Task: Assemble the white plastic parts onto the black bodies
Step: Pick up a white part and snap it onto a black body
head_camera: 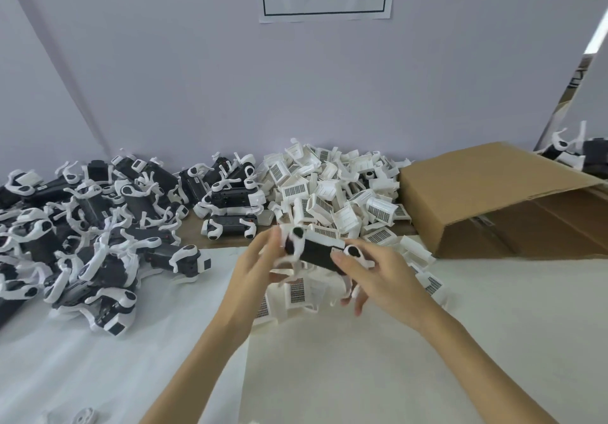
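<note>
We hold one black body (317,252) up between both hands: our left hand (255,267) curls its fingers round one end, our right hand (378,279) grips the other, thumb on top. A white part (325,233) sits along its top edge, just beyond our fingertips; we cannot tell whether it has clicked home. Pressed crooked, it may pop off, and the body's thin white legs may snag the loose pile of white parts (335,190) just beyond our fingers.

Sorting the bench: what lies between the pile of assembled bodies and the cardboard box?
Head view: a heap of white parts between the assembled bodies and box.
</note>
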`<state>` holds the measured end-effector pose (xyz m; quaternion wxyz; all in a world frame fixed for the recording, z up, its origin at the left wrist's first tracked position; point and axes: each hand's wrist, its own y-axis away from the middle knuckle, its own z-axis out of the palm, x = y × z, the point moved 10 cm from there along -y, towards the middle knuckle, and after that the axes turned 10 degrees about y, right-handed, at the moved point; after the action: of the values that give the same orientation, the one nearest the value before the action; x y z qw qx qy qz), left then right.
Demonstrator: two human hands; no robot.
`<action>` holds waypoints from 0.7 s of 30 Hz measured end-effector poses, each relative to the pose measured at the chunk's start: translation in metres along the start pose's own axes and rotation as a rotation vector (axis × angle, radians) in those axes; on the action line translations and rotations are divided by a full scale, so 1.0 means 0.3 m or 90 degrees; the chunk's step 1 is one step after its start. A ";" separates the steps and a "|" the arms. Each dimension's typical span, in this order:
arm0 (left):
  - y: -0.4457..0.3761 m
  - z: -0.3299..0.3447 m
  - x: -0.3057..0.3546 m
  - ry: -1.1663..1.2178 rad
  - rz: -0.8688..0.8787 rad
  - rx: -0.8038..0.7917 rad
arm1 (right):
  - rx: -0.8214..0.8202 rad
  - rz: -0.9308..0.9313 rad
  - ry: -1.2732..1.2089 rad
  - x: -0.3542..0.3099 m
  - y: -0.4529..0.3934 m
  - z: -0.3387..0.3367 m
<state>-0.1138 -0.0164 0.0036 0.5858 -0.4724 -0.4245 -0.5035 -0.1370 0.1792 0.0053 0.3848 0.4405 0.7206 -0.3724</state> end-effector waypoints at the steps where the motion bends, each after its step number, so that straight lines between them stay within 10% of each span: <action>1: -0.006 -0.022 -0.003 0.005 0.006 0.023 | 0.009 0.041 -0.068 0.022 -0.017 -0.023; 8: -0.005 -0.163 0.101 -0.215 0.195 0.215 | 0.188 0.003 -0.787 0.019 -0.101 -0.426; 13: -0.005 -0.219 0.106 -0.845 0.265 0.305 | 0.136 0.146 -0.449 0.131 -0.049 -0.282; 17: -0.028 -0.315 0.000 -0.959 0.056 0.287 | 0.141 0.133 -0.322 0.132 -0.014 -0.190; 21: -0.045 -0.338 0.000 -0.930 0.081 0.248 | 0.095 0.090 -0.263 0.092 -0.010 -0.119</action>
<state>-0.1251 -0.1166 -0.0143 0.2562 -0.5976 -0.7576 0.0564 -0.1566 0.2190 -0.0032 0.5159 0.4311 0.5644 -0.4790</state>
